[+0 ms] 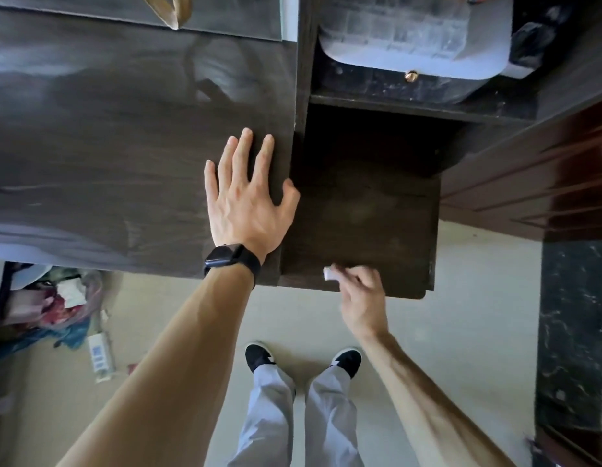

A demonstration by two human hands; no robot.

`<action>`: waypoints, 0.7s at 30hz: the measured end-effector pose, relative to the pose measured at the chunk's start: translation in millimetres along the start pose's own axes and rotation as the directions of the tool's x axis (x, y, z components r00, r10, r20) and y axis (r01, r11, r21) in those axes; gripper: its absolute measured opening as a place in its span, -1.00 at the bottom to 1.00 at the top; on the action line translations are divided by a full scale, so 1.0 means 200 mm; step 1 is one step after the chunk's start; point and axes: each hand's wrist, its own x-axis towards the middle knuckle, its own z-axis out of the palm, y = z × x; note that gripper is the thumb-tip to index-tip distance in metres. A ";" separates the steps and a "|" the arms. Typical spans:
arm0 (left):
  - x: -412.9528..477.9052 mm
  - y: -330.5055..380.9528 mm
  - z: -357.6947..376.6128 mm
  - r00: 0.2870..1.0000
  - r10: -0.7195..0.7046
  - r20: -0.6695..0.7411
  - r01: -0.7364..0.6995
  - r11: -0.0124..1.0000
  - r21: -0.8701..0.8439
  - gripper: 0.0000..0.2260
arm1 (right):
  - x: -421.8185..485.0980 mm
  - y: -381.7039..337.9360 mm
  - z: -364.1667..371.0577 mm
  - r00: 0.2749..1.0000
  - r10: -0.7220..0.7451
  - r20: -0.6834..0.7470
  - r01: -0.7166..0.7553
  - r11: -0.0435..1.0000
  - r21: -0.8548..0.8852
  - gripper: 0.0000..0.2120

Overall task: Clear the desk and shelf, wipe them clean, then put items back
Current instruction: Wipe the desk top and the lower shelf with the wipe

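The left hand [245, 203] is laid flat on the dark wood bench [107, 146], close to its right edge. Its fingers [245, 153] are straight and spread apart, and nothing is held. A black watch [230, 259] is worn on that wrist. The right hand [361, 294] is seen at the front lip of the lower shelf [367, 210], which sits beside and below the bench top. Its fingers are curled and clamped on a small white wad [329, 274] (tissue or folded cloth, it cannot be told which). The wad lies at the shelf's front edge, touching it or just over it.

The wad is judged to be light, soft and easily crushed. It should be held by its back, so that the free end can be pressed flat against the board. If it is tissue, tearing is to be expected where it is dampened or dragged over a sharp edge. The shelf board looks stiff and fixed, so firm strokes can be borne.

With the wad at the board, the wiping step is judged to be in hand, and the putting back is not yet done. A heap of bags [53, 298] is seen on the floor at the left. Beside it lies a white box [99, 355] whose blue printed label is too blurred to be read. No brand or other writing can be made out, the watch included.
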 end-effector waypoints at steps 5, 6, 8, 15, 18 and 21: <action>0.00 0.01 0.01 1.000 -0.006 0.007 0.006 1.000 0.008 -0.42 | -0.01 -0.01 -0.06 0.998 -0.035 0.052 0.027 0.987 0.160 -0.66; 0.00 0.01 0.01 1.000 -0.006 0.007 0.006 1.000 0.009 -0.43 | 0.09 0.02 -0.07 1.000 0.002 -0.015 0.000 0.989 0.148 -0.70; 0.00 0.00 0.00 1.000 -0.007 0.010 0.007 1.000 0.017 -0.43 | 0.33 0.11 -0.08 0.988 0.092 -0.123 -0.081 0.992 0.093 -0.76; 0.00 0.00 0.01 1.000 -0.006 -0.009 0.006 1.000 0.021 -0.42 | 0.51 -0.12 0.18 0.994 -0.008 -0.109 0.008 1.000 -0.002 -0.66; 0.00 0.01 0.01 1.000 -0.002 -0.012 0.003 1.000 0.030 -0.43 | 0.21 -0.37 0.28 0.999 -0.016 0.029 0.014 0.998 0.064 -0.63; 0.00 0.01 0.01 1.000 -0.005 -0.009 0.005 1.000 0.030 -0.43 | -0.12 -0.35 0.24 0.976 0.008 0.216 -0.039 0.989 0.139 -0.61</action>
